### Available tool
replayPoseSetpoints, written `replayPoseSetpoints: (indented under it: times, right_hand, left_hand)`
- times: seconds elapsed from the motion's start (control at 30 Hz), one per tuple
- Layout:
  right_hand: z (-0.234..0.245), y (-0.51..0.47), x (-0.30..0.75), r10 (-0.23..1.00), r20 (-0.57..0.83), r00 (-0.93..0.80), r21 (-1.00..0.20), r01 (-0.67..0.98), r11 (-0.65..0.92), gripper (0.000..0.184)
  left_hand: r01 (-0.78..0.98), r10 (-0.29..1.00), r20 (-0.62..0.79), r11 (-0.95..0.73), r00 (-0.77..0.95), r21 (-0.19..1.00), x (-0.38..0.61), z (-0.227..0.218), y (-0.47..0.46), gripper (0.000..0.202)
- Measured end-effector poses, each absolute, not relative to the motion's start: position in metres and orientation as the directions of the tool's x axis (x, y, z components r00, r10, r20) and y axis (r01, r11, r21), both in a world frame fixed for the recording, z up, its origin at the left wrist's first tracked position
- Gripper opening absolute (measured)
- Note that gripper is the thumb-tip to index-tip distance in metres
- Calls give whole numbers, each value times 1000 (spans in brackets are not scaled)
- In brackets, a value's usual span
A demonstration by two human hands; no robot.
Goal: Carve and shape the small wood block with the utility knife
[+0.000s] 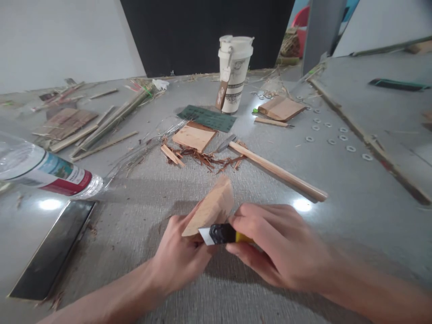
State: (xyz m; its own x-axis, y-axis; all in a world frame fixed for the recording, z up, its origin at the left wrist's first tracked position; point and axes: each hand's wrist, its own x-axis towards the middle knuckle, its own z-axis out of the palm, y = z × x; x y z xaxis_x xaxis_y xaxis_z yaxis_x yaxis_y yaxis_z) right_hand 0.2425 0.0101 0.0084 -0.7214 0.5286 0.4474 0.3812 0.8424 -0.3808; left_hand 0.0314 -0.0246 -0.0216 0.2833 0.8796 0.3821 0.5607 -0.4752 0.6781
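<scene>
My left hand (pixel 178 256) is closed around the lower end of a small light wooden piece (pixel 212 207), holding it tilted up off the grey table (pixel 337 216). My right hand (pixel 276 243) grips a utility knife (pixel 224 234) with a black and yellow body. Its short blade points left and rests against the bottom edge of the wooden piece. Both hands are close together near the table's front.
Wood shavings (pixel 205 158), a flat wood block (pixel 195 136), green sandpaper (pixel 207 118) and a long wood strip (pixel 280 172) lie ahead. A white cup (pixel 234 74) stands behind. A plastic bottle (pixel 43 171) and a dark phone (pixel 56 247) lie at left. Washers (pixel 332 135) are scattered at right.
</scene>
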Motion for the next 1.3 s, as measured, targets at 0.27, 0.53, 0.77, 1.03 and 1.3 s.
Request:
replayPoseSetpoints:
  times: [0.27,0.53,0.77,1.03,1.3]
  right_hand:
    - [12,10,242,524,455,-720,-373,381,846,12]
    - [13,24,250,495,507,-705,-246,433,867,11]
    - [7,25,250,528,497,-689,-261,461,848,11]
    - [1,56,270,798,465,-383,-366,737,568,14]
    - [0,51,268,814,441,-377,-412,721,557,16]
  left_hand:
    - [546,890,351,-457,292,703,31,-22,-25,13]
    - [547,913,314,-407,260,731,32,-23,-25,17]
    - [596,914,315,-407,257,693,32,-19,-25,27]
    - [557,931,278,-365,237,746,32,-24,-35,19]
    - [621,932,262,-362,250,695,29,-20,-30,34]
